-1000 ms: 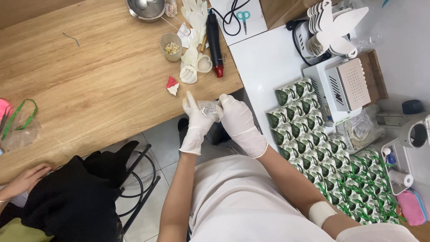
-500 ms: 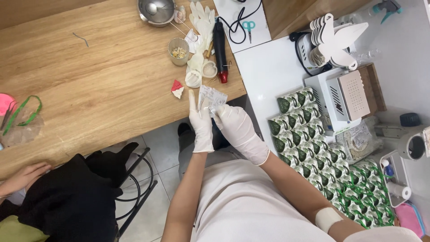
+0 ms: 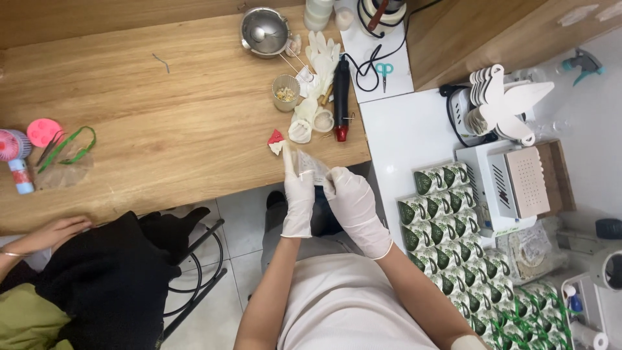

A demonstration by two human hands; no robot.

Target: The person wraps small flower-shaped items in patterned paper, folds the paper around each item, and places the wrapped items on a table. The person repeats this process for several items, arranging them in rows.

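You've got both gloved hands up at the front edge of the wooden table [image 3: 162, 129], right over the gap to the tiled floor. Your left hand [image 3: 298, 194] and right hand [image 3: 350, 201] are pinched together on a small clear plastic packet [image 3: 310, 167], crinkly and thin, held just past the table edge. Open wood lies to your left; on your right sits a white counter [image 3: 395, 136]. Just ahead lie a small red-and-white piece [image 3: 276, 140], a glass cup [image 3: 285, 92] with pale bits inside, and a steel bowl [image 3: 264, 31]. Green patterned boxes [image 3: 440, 214] are packed in tight rows on your right.
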